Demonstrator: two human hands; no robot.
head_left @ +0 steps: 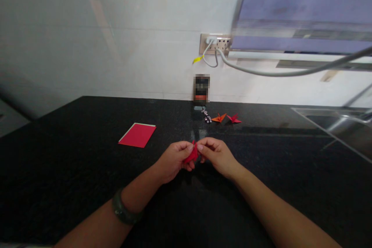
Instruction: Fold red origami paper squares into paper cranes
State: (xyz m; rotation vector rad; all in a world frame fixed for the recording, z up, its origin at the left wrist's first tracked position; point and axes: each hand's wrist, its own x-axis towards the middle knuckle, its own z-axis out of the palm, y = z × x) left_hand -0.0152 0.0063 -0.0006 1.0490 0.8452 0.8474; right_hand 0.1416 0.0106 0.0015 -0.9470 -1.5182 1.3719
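Note:
Between my two hands, above the black counter, is a small folded piece of red origami paper (191, 156). My left hand (175, 159) grips it with the thumb on its face and the fingers behind. At its upper right edge, my right hand (215, 154) pinches the paper between thumb and forefinger. Part of the fold is hidden by the fingers. Beyond my hands an orange paper crane (219, 118) and a red paper crane (234, 119) stand side by side. To the left lies a stack of square red paper (137, 135).
A phone-like object (201, 88), its front blurred out, leans against the wall with a beaded strap (207, 117) before it. Above it a white plug and cable sit in a wall socket (215, 44). At the right is a metal sink (348, 130).

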